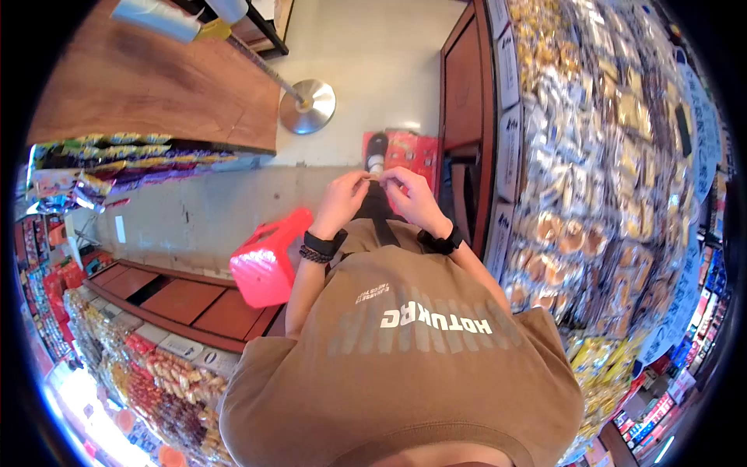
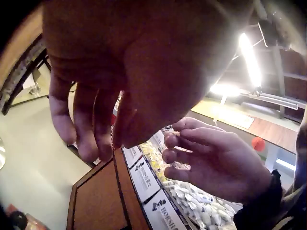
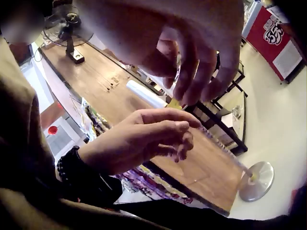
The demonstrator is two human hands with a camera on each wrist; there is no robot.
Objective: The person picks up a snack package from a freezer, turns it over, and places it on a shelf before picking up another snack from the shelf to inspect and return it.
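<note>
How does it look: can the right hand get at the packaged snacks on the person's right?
Probably yes: the packaged snacks lie close by, with only label cards along the edge apparently between them and the right hand.

Anything between the left hand [image 1: 339, 205] and right hand [image 1: 415, 198] is too small to tell. Near the left hand is a red plastic item [image 1: 263, 272], glossy, its kind unclear; clear snack packets [image 1: 572, 148] lie crowded in rows on the right.

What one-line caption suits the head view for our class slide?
Left hand and right hand nearly meet, red bag on one side, packaged goods on the other.
</note>
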